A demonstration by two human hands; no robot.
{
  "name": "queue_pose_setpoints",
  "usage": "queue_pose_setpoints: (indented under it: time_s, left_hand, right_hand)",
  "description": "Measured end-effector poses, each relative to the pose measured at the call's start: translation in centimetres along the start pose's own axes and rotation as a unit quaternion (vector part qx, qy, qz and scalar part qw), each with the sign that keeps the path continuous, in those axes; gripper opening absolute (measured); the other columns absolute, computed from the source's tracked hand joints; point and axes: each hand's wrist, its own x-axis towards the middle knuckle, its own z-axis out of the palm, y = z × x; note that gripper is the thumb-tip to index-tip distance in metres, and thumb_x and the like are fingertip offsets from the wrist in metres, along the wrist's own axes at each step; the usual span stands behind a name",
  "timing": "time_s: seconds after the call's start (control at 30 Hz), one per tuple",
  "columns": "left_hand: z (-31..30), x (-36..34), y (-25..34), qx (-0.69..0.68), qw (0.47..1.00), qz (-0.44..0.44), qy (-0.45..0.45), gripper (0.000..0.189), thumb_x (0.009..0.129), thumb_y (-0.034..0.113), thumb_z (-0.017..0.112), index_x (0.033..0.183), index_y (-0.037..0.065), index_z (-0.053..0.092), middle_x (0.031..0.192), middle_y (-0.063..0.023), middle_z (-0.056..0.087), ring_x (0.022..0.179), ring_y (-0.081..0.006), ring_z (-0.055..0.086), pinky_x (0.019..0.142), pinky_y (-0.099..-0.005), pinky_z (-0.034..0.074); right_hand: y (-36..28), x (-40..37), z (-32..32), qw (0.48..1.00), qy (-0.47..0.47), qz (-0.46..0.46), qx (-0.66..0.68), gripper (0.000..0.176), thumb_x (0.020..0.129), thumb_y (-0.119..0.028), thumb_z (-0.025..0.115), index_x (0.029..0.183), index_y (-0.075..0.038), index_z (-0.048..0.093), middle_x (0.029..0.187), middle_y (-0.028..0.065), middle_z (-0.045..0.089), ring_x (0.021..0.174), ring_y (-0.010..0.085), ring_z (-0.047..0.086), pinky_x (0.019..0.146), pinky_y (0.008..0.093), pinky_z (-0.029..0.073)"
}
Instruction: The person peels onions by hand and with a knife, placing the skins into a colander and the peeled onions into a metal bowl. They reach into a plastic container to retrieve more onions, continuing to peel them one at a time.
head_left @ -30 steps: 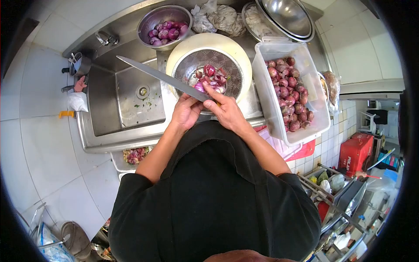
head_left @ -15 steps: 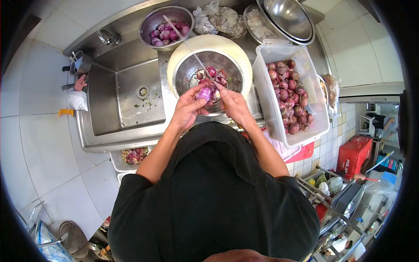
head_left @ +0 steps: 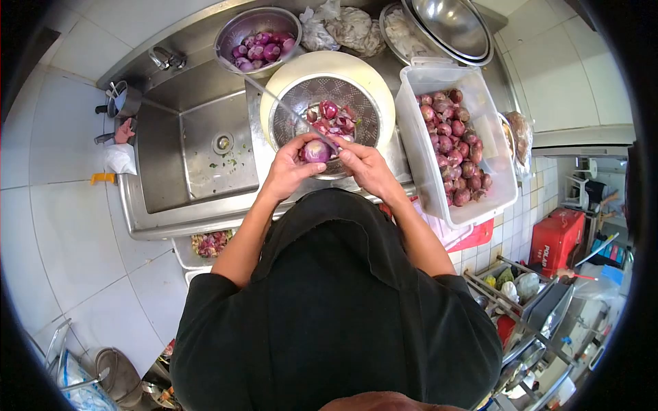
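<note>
A purple onion (head_left: 316, 151) is gripped in my left hand (head_left: 290, 166), over the near rim of a perforated metal colander (head_left: 363, 109). My right hand (head_left: 365, 166) is closed on a long knife (head_left: 282, 104), whose blade points up and to the left above the colander. The right fingers sit close beside the onion, and the knife handle is hidden in them. Red onion skins (head_left: 336, 126) lie in the colander, which rests on a round cream-coloured board or basin (head_left: 329, 63).
To the right stands a clear plastic bin (head_left: 495, 168) of unpeeled red onions. A steel colander (head_left: 221, 48) at the back holds peeled onions. On the left are the sink basin (head_left: 223, 181) and faucet (head_left: 164, 59). Metal bowls (head_left: 473, 34) stand at the back right.
The onion in my left hand has turned and come slightly lower and left. The knife has swung lower and further left, staying in my right hand.
</note>
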Motion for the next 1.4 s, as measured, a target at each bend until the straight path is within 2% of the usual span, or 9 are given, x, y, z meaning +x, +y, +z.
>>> queue_pose_setpoints:
  time_s: [0.13,0.23,0.43,0.63,0.73,0.83,1.13,1.23,1.4]
  left_hand:
    - [0.7,0.3,-0.3,-0.094,0.995,0.016,0.016,0.061,0.078,-0.007,0.073,0.134,0.002,0.051,0.128,-0.0089,0.058,0.116,-0.0186,0.059,0.098,-0.0312,0.050]
    - [1.2,0.9,-0.3,-0.059,0.994,-0.036,0.084,0.062,0.078,-0.008,0.072,0.135,0.002,0.049,0.130,-0.0094,0.056,0.115,-0.0190,0.058,0.095,-0.0317,0.051]
    - [-0.3,0.3,-0.8,-0.117,0.993,-0.032,-0.014,0.056,0.082,-0.001,0.069,0.134,0.002,0.047,0.122,-0.0113,0.059,0.108,-0.0206,0.062,0.084,-0.0327,0.056]
    - [0.2,-0.2,1.0,-0.243,0.960,-0.083,-0.114,0.061,0.082,-0.003,0.069,0.138,0.000,0.045,0.125,-0.0106,0.057,0.105,-0.0223,0.063,0.088,-0.0344,0.055]
    - [0.3,0.2,0.2,-0.227,0.971,-0.040,-0.058,0.062,0.081,0.000,0.070,0.138,-0.001,0.046,0.125,-0.0124,0.059,0.111,-0.0231,0.061,0.093,-0.0346,0.052]
    - [0.4,1.0,0.0,0.018,0.998,-0.066,0.011,0.059,0.079,-0.002,0.072,0.135,-0.003,0.050,0.129,-0.0117,0.058,0.116,-0.0214,0.059,0.099,-0.0334,0.049]
    - [-0.2,0.7,1.2,-0.081,0.996,-0.028,-0.031,0.058,0.077,-0.007,0.069,0.132,-0.004,0.052,0.127,-0.0125,0.060,0.119,-0.0196,0.057,0.105,-0.0325,0.044]
    - [-0.8,0.8,0.6,-0.052,0.998,-0.024,-0.020,0.056,0.077,-0.007,0.069,0.130,-0.005,0.052,0.126,-0.0123,0.061,0.117,-0.0196,0.058,0.104,-0.0322,0.045]
    - [-0.5,1.2,0.3,-0.043,0.998,-0.006,0.055,0.054,0.078,-0.009,0.070,0.129,-0.004,0.054,0.120,-0.0102,0.064,0.107,-0.0167,0.062,0.096,-0.0295,0.050]
  right_hand:
    - [-0.8,-0.1,0.8,1.000,0.007,0.004,0.025,0.049,0.101,-0.037,0.057,0.138,-0.005,0.056,0.072,-0.0042,0.050,0.065,0.0050,0.042,0.059,0.0226,0.037]
    - [-0.2,0.5,1.3,0.998,0.022,-0.051,-0.001,0.044,0.099,-0.033,0.059,0.133,-0.005,0.060,0.077,-0.0025,0.056,0.066,0.0055,0.044,0.059,0.0230,0.040]
    - [-1.6,1.3,-0.3,0.997,0.063,0.041,0.030,0.047,0.100,-0.038,0.057,0.132,-0.005,0.061,0.071,-0.0024,0.053,0.064,0.0067,0.046,0.057,0.0241,0.040]
    - [-1.1,1.7,-0.2,0.993,0.100,0.058,0.031,0.052,0.100,-0.043,0.054,0.133,-0.003,0.060,0.066,-0.0039,0.050,0.061,0.0057,0.045,0.055,0.0228,0.038]
    - [-0.6,1.7,-0.3,0.994,0.097,0.044,0.036,0.052,0.100,-0.048,0.051,0.126,-0.004,0.064,0.063,-0.0019,0.050,0.052,0.0061,0.045,0.046,0.0229,0.036]
    - [-1.2,1.4,-0.4,0.996,0.084,0.026,0.031,0.054,0.099,-0.048,0.054,0.128,-0.003,0.063,0.064,-0.0024,0.052,0.055,0.0057,0.046,0.050,0.0224,0.037]
    - [-0.4,2.4,-2.4,0.977,0.199,0.062,0.044,0.059,0.099,-0.053,0.050,0.132,-0.005,0.060,0.064,-0.0003,0.050,0.047,0.0071,0.042,0.042,0.0239,0.034]
    - [-0.4,2.2,-1.9,0.977,0.212,0.020,0.021,0.059,0.100,-0.050,0.050,0.138,-0.006,0.055,0.063,-0.0014,0.049,0.049,0.0064,0.043,0.043,0.0234,0.033]
    - [-0.4,0.9,-0.2,0.986,0.125,-0.043,-0.096,0.068,0.095,-0.047,0.060,0.150,-0.011,0.040,0.113,0.0206,0.067,0.098,0.0233,0.065,0.087,0.0340,0.049]
